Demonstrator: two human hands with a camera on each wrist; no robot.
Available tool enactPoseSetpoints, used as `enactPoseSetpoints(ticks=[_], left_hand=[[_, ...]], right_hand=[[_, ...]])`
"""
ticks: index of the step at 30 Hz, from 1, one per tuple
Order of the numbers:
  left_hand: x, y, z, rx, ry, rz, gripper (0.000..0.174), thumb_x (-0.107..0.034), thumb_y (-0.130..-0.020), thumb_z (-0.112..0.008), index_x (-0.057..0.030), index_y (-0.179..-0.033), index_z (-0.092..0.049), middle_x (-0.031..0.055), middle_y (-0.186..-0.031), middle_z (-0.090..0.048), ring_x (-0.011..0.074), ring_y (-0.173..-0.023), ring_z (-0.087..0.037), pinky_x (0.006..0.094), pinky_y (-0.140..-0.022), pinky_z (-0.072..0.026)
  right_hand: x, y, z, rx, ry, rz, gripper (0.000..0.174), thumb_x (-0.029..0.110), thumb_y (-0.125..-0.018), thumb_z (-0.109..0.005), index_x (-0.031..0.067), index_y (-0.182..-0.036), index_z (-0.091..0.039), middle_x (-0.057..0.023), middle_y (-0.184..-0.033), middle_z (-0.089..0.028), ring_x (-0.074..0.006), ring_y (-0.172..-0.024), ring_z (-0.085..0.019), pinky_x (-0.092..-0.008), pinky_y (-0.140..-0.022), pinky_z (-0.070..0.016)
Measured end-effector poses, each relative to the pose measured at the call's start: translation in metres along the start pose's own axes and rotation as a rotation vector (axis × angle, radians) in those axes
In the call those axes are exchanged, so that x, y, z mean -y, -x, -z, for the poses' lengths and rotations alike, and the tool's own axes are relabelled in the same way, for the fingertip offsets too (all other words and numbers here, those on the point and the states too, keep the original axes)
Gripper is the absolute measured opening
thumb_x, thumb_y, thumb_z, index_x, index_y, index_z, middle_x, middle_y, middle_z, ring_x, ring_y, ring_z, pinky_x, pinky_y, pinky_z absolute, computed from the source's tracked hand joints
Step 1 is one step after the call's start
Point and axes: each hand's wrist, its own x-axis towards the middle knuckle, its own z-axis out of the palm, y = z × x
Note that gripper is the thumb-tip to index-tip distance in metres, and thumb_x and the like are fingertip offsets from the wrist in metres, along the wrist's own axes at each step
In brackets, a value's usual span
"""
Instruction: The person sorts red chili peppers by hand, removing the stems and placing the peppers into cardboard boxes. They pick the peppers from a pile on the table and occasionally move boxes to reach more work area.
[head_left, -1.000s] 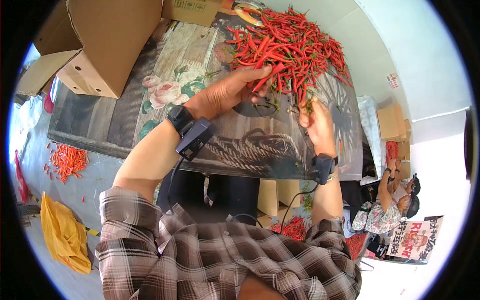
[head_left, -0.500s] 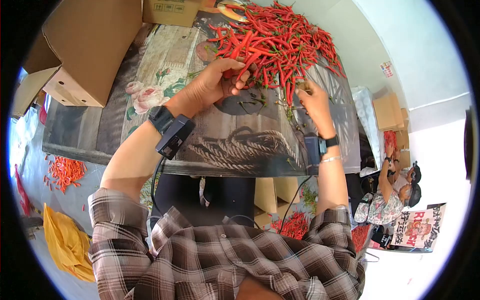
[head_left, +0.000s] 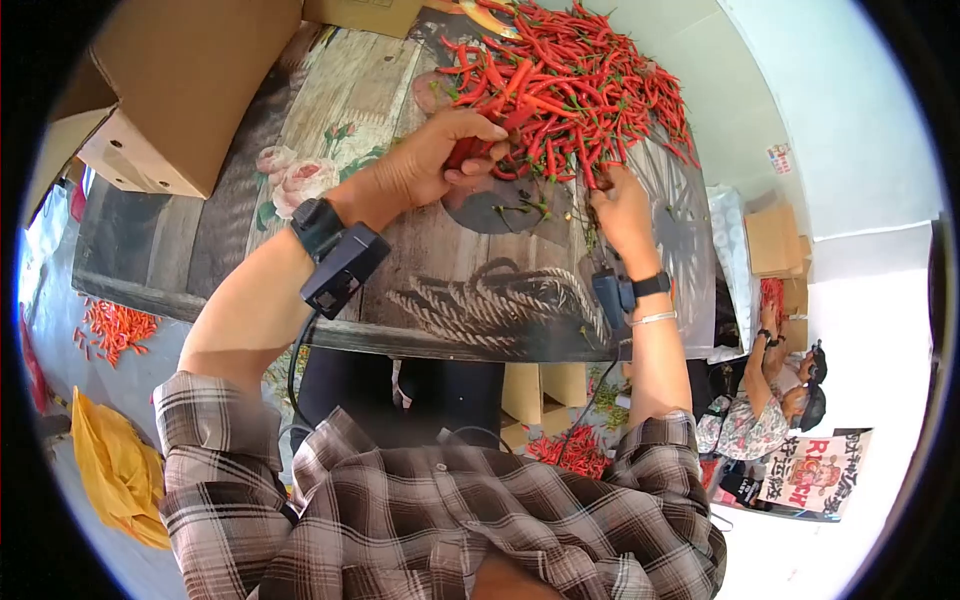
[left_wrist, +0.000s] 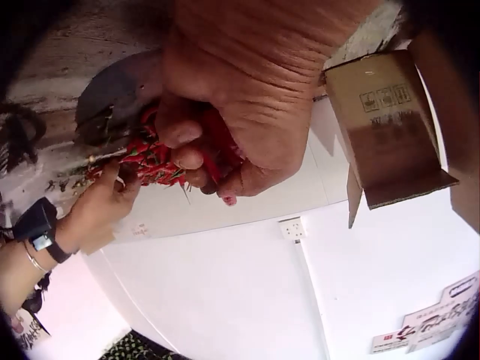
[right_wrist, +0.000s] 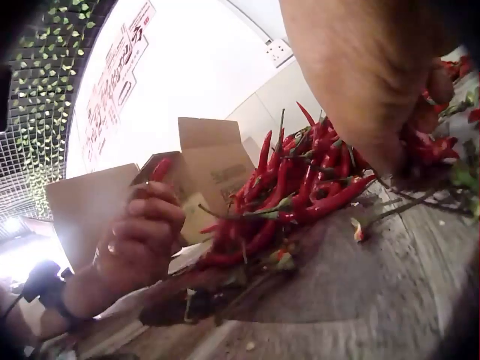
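Observation:
A big pile of red chillies (head_left: 570,80) with green stems lies at the far side of the table (head_left: 350,110). My left hand (head_left: 455,150) sits at the pile's near left edge, fingers curled round a small bunch of red chillies (left_wrist: 214,146). My right hand (head_left: 608,195) is at the pile's near right edge, its fingertips pinching a chilli among those at the rim (right_wrist: 424,142). In the right wrist view the left hand (right_wrist: 142,232) shows a chilli tip (right_wrist: 161,169) sticking up from its grip. Loose green stems (head_left: 520,210) lie between the hands.
An open cardboard box (head_left: 180,90) stands at the table's far left. Plucked chillies (head_left: 110,325) and a yellow bag (head_left: 115,470) lie on the floor at left. More chillies (head_left: 570,450) sit under the table. A seated person (head_left: 760,420) is at the right.
My right hand has moved from the bare table in front of the pile up to its edge. My left hand has closed round a bunch of chillies at the pile's near edge.

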Motion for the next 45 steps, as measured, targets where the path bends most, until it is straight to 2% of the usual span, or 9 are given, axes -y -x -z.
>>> enactPoseSetpoints(ticks=[7,16,24,27,30,35,39,43,45], left_hand=[[0.002,0.001,-0.005,-0.003,-0.036,-0.001,0.013,-0.014,-0.083,-0.059,-0.0038,-0.088,-0.053,0.0003,-0.068,-0.048,0.0037,-0.049,-0.039,0.0170,-0.036,-0.0238],[0.005,0.001,-0.013,-0.050,-0.207,0.038,0.022,-0.021,-0.079,-0.072,-0.0078,-0.087,-0.057,-0.0048,-0.062,-0.046,0.0019,-0.043,-0.037,0.0168,-0.035,-0.0214],[0.020,0.003,-0.024,-0.148,-0.594,-0.204,0.024,-0.027,-0.082,-0.070,-0.0129,-0.096,-0.057,-0.0091,-0.061,-0.043,0.0002,-0.045,-0.032,0.0197,-0.040,-0.0225],[0.020,0.007,-0.025,-0.116,-0.515,-0.187,0.025,-0.029,-0.081,-0.071,-0.0140,-0.096,-0.057,-0.0093,-0.061,-0.044,-0.0003,-0.047,-0.032,0.0203,-0.041,-0.0244],[0.015,0.003,-0.018,-0.229,-0.243,-0.097,0.026,-0.033,-0.083,-0.065,-0.0083,-0.084,-0.056,-0.0024,-0.065,-0.053,0.0036,-0.042,-0.037,0.0207,-0.037,-0.0278],[0.010,0.000,-0.007,-0.271,-0.051,-0.040,0.022,-0.028,-0.087,-0.060,-0.0094,-0.077,-0.052,-0.0047,-0.055,-0.041,0.0046,-0.039,-0.032,0.0194,-0.034,-0.0211],[0.009,0.002,-0.007,-0.204,-0.188,-0.062,0.024,-0.023,-0.085,-0.063,-0.0105,-0.072,-0.047,-0.0050,-0.054,-0.039,0.0036,-0.040,-0.031,0.0206,-0.034,-0.0209],[0.011,0.004,-0.014,-0.236,-0.278,-0.008,0.019,-0.023,-0.079,-0.070,-0.0100,-0.079,-0.056,-0.0056,-0.053,-0.038,0.0038,-0.040,-0.031,0.0203,-0.037,-0.0213],[0.012,0.006,-0.018,-0.241,-0.359,0.019,0.020,-0.025,-0.080,-0.069,-0.0097,-0.085,-0.058,-0.0068,-0.054,-0.037,0.0028,-0.042,-0.029,0.0195,-0.039,-0.0201]], right_hand=[[0.026,0.009,0.037,-0.043,-0.627,-0.492,0.015,0.004,-0.084,-0.057,-0.0024,-0.095,-0.051,-0.0046,-0.072,-0.055,-0.0070,-0.053,-0.050,-0.0218,-0.047,-0.0415],[0.135,0.002,0.034,0.133,-0.937,-0.184,0.023,-0.002,-0.082,-0.058,0.0016,-0.102,-0.046,-0.0051,-0.081,-0.056,-0.0086,-0.059,-0.053,-0.0234,-0.052,-0.0466],[0.100,-0.008,0.008,0.166,-1.121,-0.313,0.019,-0.003,-0.082,-0.055,0.0024,-0.096,-0.044,-0.0019,-0.074,-0.051,-0.0077,-0.056,-0.050,-0.0227,-0.049,-0.0448],[0.082,-0.013,0.007,-0.050,-1.047,-0.412,0.012,0.001,-0.084,-0.055,0.0021,-0.093,-0.047,-0.0026,-0.074,-0.053,-0.0077,-0.058,-0.051,-0.0213,-0.046,-0.0426],[0.083,-0.012,0.018,0.098,-0.734,-0.368,0.012,0.007,-0.083,-0.059,0.0002,-0.092,-0.054,-0.0050,-0.078,-0.057,-0.0096,-0.061,-0.053,-0.0261,-0.051,-0.0451],[0.082,-0.016,-0.012,-0.067,-0.320,0.090,0.023,0.010,-0.074,-0.064,-0.0002,-0.095,-0.061,-0.0163,-0.080,-0.059,-0.0322,-0.077,-0.057,-0.0375,-0.071,-0.0450],[0.070,-0.021,-0.006,-0.034,-0.333,0.021,0.023,0.008,-0.072,-0.064,0.0004,-0.094,-0.061,-0.0162,-0.081,-0.059,-0.0322,-0.077,-0.057,-0.0375,-0.071,-0.0443],[0.063,-0.024,0.013,-0.042,-0.999,-0.392,0.008,0.011,-0.086,-0.061,0.0036,-0.088,-0.060,0.0005,-0.070,-0.059,-0.0037,-0.050,-0.048,-0.0175,-0.042,-0.0334],[0.072,-0.025,0.024,-0.024,-1.113,-0.404,0.008,0.011,-0.086,-0.061,0.0036,-0.088,-0.060,-0.0002,-0.070,-0.059,-0.0042,-0.050,-0.048,-0.0170,-0.042,-0.0333]])
